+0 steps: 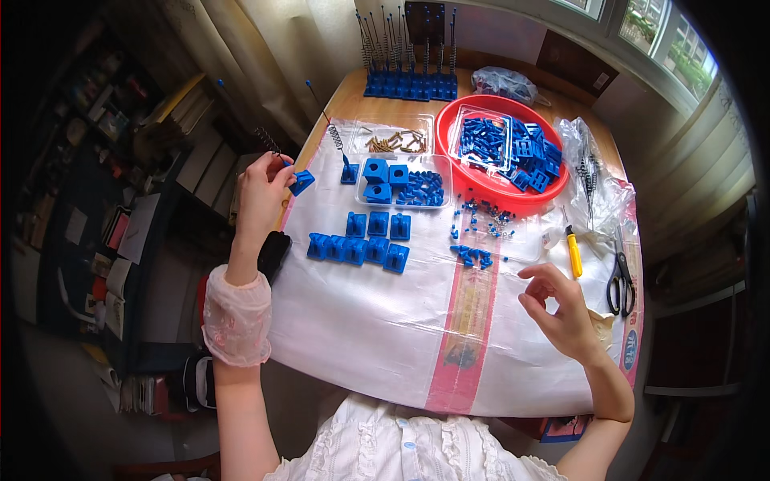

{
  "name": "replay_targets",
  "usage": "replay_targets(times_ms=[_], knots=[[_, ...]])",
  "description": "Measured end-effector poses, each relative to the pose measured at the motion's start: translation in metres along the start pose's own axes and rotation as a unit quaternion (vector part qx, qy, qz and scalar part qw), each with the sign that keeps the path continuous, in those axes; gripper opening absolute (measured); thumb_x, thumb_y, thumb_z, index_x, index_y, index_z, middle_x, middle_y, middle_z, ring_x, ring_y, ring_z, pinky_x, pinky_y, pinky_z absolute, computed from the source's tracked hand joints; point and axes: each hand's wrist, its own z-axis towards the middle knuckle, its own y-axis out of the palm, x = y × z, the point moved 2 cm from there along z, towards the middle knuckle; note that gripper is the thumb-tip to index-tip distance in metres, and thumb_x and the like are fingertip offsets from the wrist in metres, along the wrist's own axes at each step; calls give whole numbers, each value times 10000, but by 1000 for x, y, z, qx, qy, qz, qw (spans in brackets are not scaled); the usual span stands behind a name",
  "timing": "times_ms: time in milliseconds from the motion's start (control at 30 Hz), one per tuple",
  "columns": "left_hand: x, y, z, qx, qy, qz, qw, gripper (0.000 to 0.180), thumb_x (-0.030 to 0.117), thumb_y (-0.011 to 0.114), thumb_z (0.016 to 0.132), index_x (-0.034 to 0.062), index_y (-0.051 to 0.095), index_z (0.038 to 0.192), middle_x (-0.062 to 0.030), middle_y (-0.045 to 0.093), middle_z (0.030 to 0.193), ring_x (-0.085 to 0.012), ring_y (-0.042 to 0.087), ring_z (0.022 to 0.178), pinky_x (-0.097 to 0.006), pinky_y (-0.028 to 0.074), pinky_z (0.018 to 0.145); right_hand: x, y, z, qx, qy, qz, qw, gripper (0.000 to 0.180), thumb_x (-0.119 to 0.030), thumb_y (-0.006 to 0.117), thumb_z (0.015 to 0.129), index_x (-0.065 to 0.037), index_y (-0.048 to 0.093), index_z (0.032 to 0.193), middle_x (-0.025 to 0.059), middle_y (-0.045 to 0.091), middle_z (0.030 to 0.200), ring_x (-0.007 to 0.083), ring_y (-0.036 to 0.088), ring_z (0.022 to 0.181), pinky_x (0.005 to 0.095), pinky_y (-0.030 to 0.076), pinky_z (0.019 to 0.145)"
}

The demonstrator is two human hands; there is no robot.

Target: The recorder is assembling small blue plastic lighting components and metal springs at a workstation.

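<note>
At the left edge of the table my left hand (263,178) pinches a blue spring stand (301,183): a square base with a coil spring and a thin, blue-tipped rod rising from it. A similar stand (349,173) stands upright just to the right, beside a clear container (439,205) of blue blocks and small blue pieces. My right hand (561,309) hovers over the right side of the table, its fingers bent and thumb apart from the index, with nothing seen between them. Several blue bases (354,250) sit in rows near the middle.
A red basin (553,191) holds blue parts; finished-looking spring stands (411,85) line the back. Screws lie in a clear tray (397,143). Small loose parts (472,256), a yellow-handled screwdriver (574,255), black-handled scissors (620,289) and a plastic bag (589,152) are on the right.
</note>
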Motion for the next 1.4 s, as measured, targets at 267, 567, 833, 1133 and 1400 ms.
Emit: replay_targets(times_ms=[267,567,833,1133,1400], knots=[[-54,56,49,-18,30,20,999,125,51,727,853,-54,688,908,-134,740,794,-175,735,728,-289,594,683,15,-6,-27,-1,30,-23,999,222,19,686,854,5,623,1066,38,603,729,105,542,638,261,459,609],[-56,77,48,-53,20,18,998,137,64,752,836,-35,693,911,-137,746,812,-188,743,745,-297,586,707,26,-2,-23,0,43,-4,999,137,23,674,859,8,654,993,33,604,742,98,543,670,258,455,625],[-50,76,44,-62,27,92,993,223,57,791,789,-28,690,968,-136,747,868,-197,738,789,-304,574,746,28,-1,-22,-2,49,-13,999,120,17,669,862,9,657,981,34,604,745,99,537,670,259,451,626],[-21,26,21,-67,-8,96,993,190,149,677,913,-37,712,928,-118,725,742,-162,714,674,-284,560,651,31,0,-20,-8,55,-30,998,112,13,669,864,5,657,975,37,604,744,104,529,660,262,452,624],[80,32,-70,-220,-49,94,970,200,176,680,934,-2,644,851,-82,649,704,-149,642,602,-249,516,563,28,4,-19,-51,58,-64,995,101,25,670,854,6,656,952,33,609,728,96,541,647,257,458,607]])
